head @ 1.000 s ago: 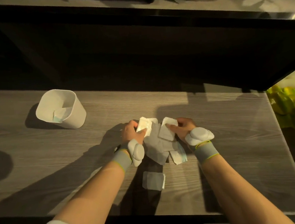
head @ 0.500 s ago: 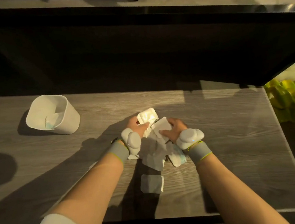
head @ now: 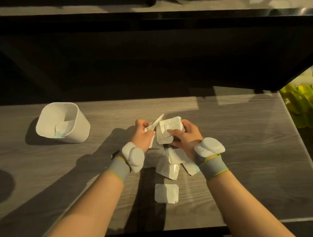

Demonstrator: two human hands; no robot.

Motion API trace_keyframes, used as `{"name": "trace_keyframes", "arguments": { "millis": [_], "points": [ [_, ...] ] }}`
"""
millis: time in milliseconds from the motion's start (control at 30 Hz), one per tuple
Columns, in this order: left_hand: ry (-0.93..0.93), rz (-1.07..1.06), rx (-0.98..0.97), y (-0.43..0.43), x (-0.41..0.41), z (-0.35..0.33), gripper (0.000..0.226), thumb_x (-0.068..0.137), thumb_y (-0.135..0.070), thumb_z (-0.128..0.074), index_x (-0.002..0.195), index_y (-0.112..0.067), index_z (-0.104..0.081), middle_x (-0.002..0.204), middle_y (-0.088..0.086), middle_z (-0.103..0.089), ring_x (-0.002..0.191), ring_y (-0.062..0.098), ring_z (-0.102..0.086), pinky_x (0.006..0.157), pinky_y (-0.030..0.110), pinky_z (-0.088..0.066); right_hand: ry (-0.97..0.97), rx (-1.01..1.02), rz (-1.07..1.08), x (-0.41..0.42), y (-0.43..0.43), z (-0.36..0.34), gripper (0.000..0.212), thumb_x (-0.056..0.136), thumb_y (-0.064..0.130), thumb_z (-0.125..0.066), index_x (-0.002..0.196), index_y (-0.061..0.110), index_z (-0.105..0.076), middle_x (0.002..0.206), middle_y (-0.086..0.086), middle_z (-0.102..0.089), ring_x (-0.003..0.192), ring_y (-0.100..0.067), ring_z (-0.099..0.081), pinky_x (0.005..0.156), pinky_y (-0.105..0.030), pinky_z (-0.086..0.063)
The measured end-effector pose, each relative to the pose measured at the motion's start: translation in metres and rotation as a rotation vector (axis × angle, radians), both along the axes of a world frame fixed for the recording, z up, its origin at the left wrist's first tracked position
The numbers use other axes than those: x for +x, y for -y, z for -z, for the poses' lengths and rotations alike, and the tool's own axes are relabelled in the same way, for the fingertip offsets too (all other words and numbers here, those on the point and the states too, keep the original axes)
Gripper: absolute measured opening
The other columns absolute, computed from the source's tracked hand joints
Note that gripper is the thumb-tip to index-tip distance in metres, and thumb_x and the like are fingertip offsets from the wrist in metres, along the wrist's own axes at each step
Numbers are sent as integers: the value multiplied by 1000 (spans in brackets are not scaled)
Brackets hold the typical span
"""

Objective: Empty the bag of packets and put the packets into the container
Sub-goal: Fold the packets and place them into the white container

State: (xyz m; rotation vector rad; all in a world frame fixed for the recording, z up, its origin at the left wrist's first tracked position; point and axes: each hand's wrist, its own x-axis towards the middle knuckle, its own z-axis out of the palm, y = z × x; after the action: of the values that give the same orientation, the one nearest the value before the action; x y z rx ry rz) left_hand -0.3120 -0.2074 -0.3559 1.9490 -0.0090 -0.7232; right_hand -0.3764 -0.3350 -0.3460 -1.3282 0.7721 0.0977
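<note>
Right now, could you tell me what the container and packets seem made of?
The container is likely matte white plastic, with smooth walls and rounded corners. The packets are probably paper or thin foil-lined wrap: they crease, and some faces shine slightly.

Wood-grain table (head: pixel 248 148) w/ white container (head: pixel 80 131), packet pile (head: pixel 170 168), 1 stray packet (head: pixel 166 193).

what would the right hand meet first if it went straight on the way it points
Likely the thin packet in the left hand, just past the right hand's own packet; depth unclear.
</note>
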Motion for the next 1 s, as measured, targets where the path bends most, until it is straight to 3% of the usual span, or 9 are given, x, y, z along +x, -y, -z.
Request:
{"name": "trace_keyframes", "arguments": {
  "millis": [167,267,367,433,533,667,767,867,1000],
  "points": [
    [-148,17,-121,-18,-6,-10,47,86,6,-38,122,-22,-33,100,8,-49,81,20,-49,72,35,-47,54,40,-26,-4,-15,-4,16,83,-5,-56,86,11,-59,86,-16,-63,82,-30,-64,75,-41,-56],
    [-327,4,-196,-28,-11,-21,27,82,8,-45,92,-16,-51,78,4,-48,68,12,-45,55,21,-42,75,-9,-42,-5,-23,-7,22,83,-6,-54,83,15,-58,84,-15,-62,80,-31,-62,71,-40,-56],
    [-523,-59,-431,-43,-14,-27,6,86,-17,-52,91,-16,-55,87,6,-57,79,17,-54,71,32,-48,73,-96,-79,-3,-39,-12,27,82,-7,-54,84,19,-59,86,-12,-63,83,-30,-63,70,-35,-59],
    [-590,-112,-578,-54,-10,-27,26,88,-39,-46,99,-19,-59,94,7,-64,85,21,-60,71,38,-50,67,-195,-124,-1,-51,-14,25,81,-7,-55,92,15,-59,95,-17,-64,91,-33,-64,81,-45,-58],
    [-571,-219,-630,-71,-7,-24,31,90,-46,-44,105,-20,-51,108,8,-61,99,25,-61,73,43,-55,44,-406,-243,1,-67,-19,33,80,-5,-58,110,9,-59,104,-14,-64,95,-28,-61,83,-36,-54],
    [-490,-309,-573,-92,-5,-21,33,86,-26,-60,116,-19,-48,140,8,-41,126,31,-46,65,44,-60,81,-451,-233,3,-90,-24,36,78,-7,-57,109,11,-62,99,-5,-61,97,-25,-60,81,-35,-53],
    [-503,-358,-432,-104,-6,-29,40,87,-30,-60,122,-13,-51,137,10,-48,117,31,-54,54,32,-60,110,-418,-179,3,-105,-29,36,79,-7,-57,108,13,-61,101,-7,-62,100,-29,-62,84,-39,-55],
    [-569,-326,-300,-116,-5,-31,52,87,-50,-50,123,-13,-53,126,13,-57,102,29,-61,55,33,-60,110,-434,-238,3,-116,-33,37,79,-6,-57,111,11,-61,99,-2,-60,96,-23,-60,82,-35,-54],
    [-636,-192,-290,-131,-3,-36,58,86,-63,-38,98,-12,-63,80,9,-66,66,20,-63,52,25,-53,95,-439,-405,5,-132,-37,42,77,-7,-58,113,14,-61,101,-2,-60,95,-18,-57,83,-28,-49]
  ]
}}
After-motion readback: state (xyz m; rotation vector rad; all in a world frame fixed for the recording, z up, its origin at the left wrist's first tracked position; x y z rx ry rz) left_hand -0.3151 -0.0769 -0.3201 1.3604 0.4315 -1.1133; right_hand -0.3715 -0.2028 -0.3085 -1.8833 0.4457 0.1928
